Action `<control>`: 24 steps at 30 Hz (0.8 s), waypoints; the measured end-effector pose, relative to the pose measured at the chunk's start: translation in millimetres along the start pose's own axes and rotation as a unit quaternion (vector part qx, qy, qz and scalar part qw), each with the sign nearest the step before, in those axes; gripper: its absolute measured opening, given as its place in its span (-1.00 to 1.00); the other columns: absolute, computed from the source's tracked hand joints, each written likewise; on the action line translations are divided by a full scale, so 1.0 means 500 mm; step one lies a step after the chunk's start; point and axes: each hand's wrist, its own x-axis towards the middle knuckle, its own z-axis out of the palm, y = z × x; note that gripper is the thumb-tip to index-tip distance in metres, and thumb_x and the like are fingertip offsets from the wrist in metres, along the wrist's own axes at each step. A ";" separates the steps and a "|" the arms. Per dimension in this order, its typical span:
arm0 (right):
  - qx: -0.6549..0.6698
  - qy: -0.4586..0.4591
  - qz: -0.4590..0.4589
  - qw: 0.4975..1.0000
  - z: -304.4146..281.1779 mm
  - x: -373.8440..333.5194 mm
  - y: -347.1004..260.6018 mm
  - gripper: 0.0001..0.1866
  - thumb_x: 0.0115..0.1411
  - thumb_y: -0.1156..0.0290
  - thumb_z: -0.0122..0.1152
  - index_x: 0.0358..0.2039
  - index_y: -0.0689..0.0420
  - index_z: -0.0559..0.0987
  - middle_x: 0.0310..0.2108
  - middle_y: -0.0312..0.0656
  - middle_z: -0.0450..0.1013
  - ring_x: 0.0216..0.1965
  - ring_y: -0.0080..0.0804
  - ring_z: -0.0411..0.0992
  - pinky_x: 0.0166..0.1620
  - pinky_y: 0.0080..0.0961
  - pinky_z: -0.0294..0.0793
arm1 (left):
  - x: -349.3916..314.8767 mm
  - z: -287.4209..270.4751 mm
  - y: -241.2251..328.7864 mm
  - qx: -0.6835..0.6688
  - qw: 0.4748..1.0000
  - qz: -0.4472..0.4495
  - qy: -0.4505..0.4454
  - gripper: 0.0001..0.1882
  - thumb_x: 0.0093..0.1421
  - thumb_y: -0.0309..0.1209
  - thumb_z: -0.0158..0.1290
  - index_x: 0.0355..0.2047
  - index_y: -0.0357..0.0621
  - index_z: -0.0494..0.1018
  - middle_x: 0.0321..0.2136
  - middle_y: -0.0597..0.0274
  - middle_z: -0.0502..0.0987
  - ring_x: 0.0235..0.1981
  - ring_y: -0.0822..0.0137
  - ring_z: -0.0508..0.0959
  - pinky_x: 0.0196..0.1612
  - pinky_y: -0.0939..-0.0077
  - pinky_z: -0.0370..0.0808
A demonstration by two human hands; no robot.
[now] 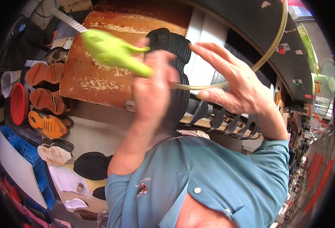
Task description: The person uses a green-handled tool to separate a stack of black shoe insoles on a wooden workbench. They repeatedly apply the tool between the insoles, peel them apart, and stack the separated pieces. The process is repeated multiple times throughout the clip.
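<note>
My left hand (152, 87), blurred by motion, is wrapped round the handle of a lime-green air blow gun (108, 53) with a trigger lever. The gun's front points to the upper left, over a worn brown wooden tabletop (95, 85). From its handle end a yellowish clear hose (275, 43) runs right, passing behind my right hand (232, 78) and curving upward. That right hand is open, fingers stretched and thumb apart; whether it touches the hose I cannot tell. Between and beyond my hands stands a tall stack of black sole-shaped pieces (167, 41), partly hidden by the left hand.
Brown soles (44, 74), an orange sole (47, 123) and a whitish one (55, 152) line the left side, near a red round dish (18, 103) and a blue crate (23, 148). Black straps (217, 119) hang along a rail. A dark machine panel (266, 30) stands far right.
</note>
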 end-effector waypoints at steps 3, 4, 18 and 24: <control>0.139 -0.020 -0.009 0.990 0.070 0.024 0.036 -0.05 0.29 -0.06 0.52 0.48 0.26 0.36 0.25 0.20 0.46 0.21 0.17 0.55 0.22 -0.08 0.58 | -0.077 0.101 -0.104 -0.184 0.977 -0.054 -0.094 -0.46 0.65 -0.26 -0.08 0.52 -0.04 0.11 0.09 0.18 0.44 0.02 0.39 0.45 0.08 0.41 0.43; 0.132 -0.019 -0.031 0.991 0.083 0.017 0.045 -0.10 0.28 0.00 0.55 0.44 0.27 0.40 0.20 0.19 0.50 0.17 0.17 0.56 0.17 -0.07 0.60 | -0.086 0.120 -0.134 -0.419 0.893 -0.115 -0.116 -0.46 0.66 -0.22 -0.11 0.53 -0.04 0.10 0.21 0.18 0.37 0.23 0.34 0.38 0.29 0.31 0.37; 0.021 -0.078 0.080 0.993 -0.032 -0.261 0.237 -0.59 0.03 0.54 0.47 -0.05 0.25 0.65 -0.30 -0.01 0.61 -0.29 0.08 0.61 -0.19 -0.16 0.61 | -0.008 -0.183 -0.078 0.615 0.778 0.009 -0.131 -0.33 0.66 -0.12 -0.14 0.56 -0.38 0.17 0.60 -0.26 0.10 0.64 -0.19 0.06 0.64 0.07 0.03; 0.018 -0.101 0.058 0.993 0.000 -0.315 0.252 -0.72 -0.06 0.59 0.49 -0.28 0.20 0.66 -0.44 -0.07 0.59 -0.38 -0.01 0.61 -0.26 -0.17 0.60 | 0.010 -0.220 -0.086 0.602 0.785 0.021 -0.143 -0.32 0.67 -0.07 -0.19 0.59 -0.29 0.14 0.63 -0.25 0.02 0.66 -0.19 -0.04 0.65 0.01 -0.03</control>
